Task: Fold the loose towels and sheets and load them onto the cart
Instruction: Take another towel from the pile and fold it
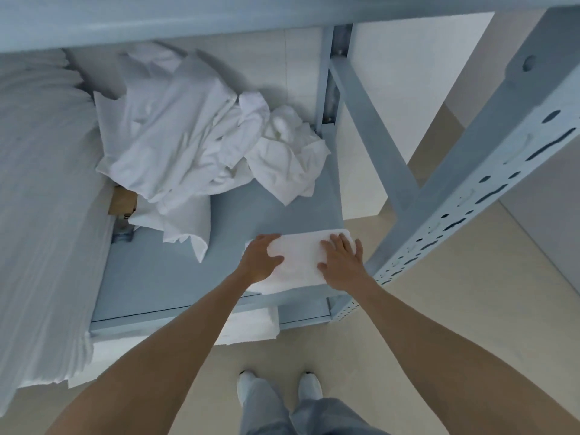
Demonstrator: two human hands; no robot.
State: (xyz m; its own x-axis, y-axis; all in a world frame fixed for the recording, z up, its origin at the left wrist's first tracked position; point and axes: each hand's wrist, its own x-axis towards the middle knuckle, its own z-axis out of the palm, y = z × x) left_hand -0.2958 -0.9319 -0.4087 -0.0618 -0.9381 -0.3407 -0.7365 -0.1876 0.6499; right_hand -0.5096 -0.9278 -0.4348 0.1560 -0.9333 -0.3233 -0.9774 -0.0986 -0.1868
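Observation:
A folded white towel [298,262] lies at the front right corner of the blue-grey cart shelf [175,271]. My left hand [262,259] rests on the towel's left end, its fingers bent over the cloth. On the right end my right hand [342,262] lies flat with straight fingers. A heap of loose white sheets and towels [194,142] covers the back of the same shelf.
A tall stack of folded white linen [40,215] fills the left side. The perforated grey upright [464,215] and a diagonal brace [373,133] stand right of my hands. More folded white cloth [251,324] shows on the level below. My shoes [279,387] stand on beige floor.

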